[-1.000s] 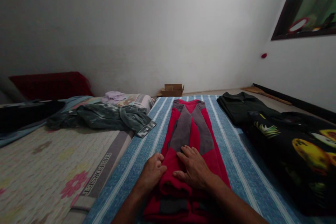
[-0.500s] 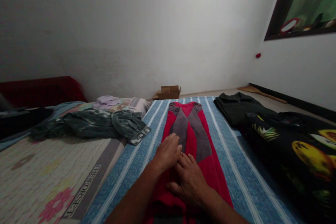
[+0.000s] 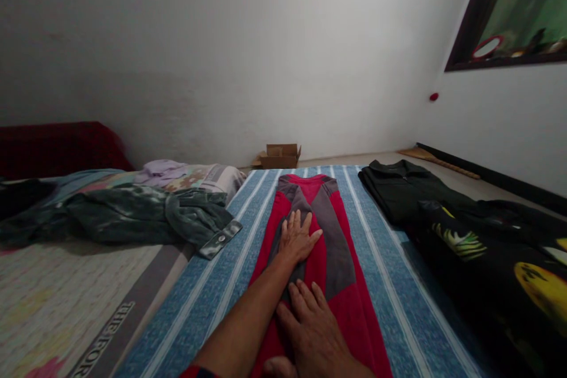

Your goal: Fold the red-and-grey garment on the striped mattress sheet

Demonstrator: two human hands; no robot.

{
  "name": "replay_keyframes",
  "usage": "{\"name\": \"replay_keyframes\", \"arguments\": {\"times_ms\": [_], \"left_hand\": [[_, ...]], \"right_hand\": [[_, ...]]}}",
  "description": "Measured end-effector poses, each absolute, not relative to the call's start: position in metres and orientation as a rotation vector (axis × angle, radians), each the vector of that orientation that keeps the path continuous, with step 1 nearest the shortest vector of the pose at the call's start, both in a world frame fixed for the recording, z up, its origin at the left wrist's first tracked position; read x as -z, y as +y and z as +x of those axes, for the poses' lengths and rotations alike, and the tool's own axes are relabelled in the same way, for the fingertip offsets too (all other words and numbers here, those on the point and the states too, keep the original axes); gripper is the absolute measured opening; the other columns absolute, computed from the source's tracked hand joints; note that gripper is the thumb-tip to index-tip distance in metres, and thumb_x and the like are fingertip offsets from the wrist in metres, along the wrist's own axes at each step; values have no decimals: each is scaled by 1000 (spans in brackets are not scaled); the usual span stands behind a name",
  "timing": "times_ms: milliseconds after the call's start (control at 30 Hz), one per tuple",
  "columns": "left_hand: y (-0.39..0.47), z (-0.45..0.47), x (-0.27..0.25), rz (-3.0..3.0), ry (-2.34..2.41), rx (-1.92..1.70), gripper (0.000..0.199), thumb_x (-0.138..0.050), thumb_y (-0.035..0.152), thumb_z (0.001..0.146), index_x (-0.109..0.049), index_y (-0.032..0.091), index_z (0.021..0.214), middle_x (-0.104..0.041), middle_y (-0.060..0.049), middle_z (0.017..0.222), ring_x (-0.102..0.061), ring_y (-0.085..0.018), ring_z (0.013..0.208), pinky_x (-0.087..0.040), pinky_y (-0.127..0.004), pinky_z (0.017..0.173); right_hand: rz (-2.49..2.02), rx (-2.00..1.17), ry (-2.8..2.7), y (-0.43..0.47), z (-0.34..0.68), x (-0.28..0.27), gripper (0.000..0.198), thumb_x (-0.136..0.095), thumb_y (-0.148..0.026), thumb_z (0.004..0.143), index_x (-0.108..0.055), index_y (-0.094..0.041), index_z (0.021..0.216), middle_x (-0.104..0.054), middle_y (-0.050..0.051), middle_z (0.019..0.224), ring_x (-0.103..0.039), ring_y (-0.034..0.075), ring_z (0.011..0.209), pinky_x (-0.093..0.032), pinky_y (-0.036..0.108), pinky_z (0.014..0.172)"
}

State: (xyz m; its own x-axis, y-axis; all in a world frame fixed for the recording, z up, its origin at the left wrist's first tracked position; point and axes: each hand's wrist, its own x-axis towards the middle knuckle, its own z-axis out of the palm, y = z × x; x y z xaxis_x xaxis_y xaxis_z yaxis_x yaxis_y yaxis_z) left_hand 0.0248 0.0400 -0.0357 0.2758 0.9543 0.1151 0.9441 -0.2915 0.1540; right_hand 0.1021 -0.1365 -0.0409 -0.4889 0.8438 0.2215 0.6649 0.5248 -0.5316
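Observation:
A red and grey garment (image 3: 341, 248), folded into a long strip, lies on a blue and white striped cloth (image 3: 381, 271). My left hand (image 3: 297, 239) rests flat on its upper middle, fingers spread over the grey and red panels. Closer to me, my right hand (image 3: 312, 325) lies palm down on the lower part, with its fingers stretched forward. Neither hand grips anything. My forearms and hands cover part of the garment's near half.
On the left, a dark green denim garment (image 3: 133, 215) and a pale lilac cloth (image 3: 160, 172) lie on a flowered bedcover (image 3: 133, 283). To the right are a folded dark garment (image 3: 407, 183) and a black printed one (image 3: 478, 271). A cardboard box (image 3: 280, 157) stands by the wall.
My hands were close together on the garment. Now the left has slid forward with its fingers spread, and the right has drawn back toward me. The view has shifted slightly.

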Motion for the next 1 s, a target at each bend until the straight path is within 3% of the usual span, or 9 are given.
{"name": "replay_keyframes", "arguments": {"times_ms": [133, 233, 367, 500, 833, 1000], "left_hand": [[38, 27, 30, 2447, 1821, -281, 66, -37, 60, 88, -34, 25, 143, -20, -14, 153, -12, -34, 140, -15, -51, 110], [39, 25, 28, 2434, 1798, -236, 61, -40, 54, 89, -33, 26, 143, -19, -15, 153, -13, -34, 140, -16, -51, 110], [38, 22, 30, 2448, 1770, -201, 56, -41, 35, 91, -30, 26, 144, -18, -14, 153, -13, -32, 141, -16, -47, 111], [35, 25, 29, 2438, 1810, -230, 55, -40, 37, 89, -34, 23, 143, -23, -15, 152, -16, -32, 140, -17, -48, 111], [31, 28, 23, 2456, 1810, -114, 62, -40, 37, 86, -27, 21, 145, -19, -13, 153, -12, -31, 141, -15, -48, 112], [32, 29, 22, 2441, 1803, -61, 64, -40, 37, 86, -26, 19, 146, -19, -15, 153, -12, -31, 141, -14, -48, 112]], "right_hand": [[-1220, -460, -2164, -125, 115, 24, 48, -55, -58, 81, -60, -26, 116, -55, 9, 129, -48, 29, 120, -32, 46, 105], [-1275, -344, -2097, -84, 132, 3, 26, -45, -36, 92, -62, -23, 107, -60, 7, 115, -53, 23, 107, -39, 40, 95], [-1495, -230, -2157, -9, 150, 4, 31, -33, -29, 96, -60, -20, 108, -60, 10, 114, -52, 22, 107, -37, 39, 95], [-1693, -225, -2221, 30, 157, 30, 40, -28, -37, 98, -56, -16, 118, -53, 14, 128, -42, 25, 124, -32, 43, 102], [-1863, -267, -2295, 20, 161, 39, 56, -19, -45, 97, -37, -14, 140, -32, 12, 148, -21, 24, 139, -21, 47, 109], [-1894, -259, -2255, 19, 160, 40, 58, -17, -46, 97, -37, -12, 140, -32, 12, 149, -22, 24, 139, -20, 48, 109]]}}
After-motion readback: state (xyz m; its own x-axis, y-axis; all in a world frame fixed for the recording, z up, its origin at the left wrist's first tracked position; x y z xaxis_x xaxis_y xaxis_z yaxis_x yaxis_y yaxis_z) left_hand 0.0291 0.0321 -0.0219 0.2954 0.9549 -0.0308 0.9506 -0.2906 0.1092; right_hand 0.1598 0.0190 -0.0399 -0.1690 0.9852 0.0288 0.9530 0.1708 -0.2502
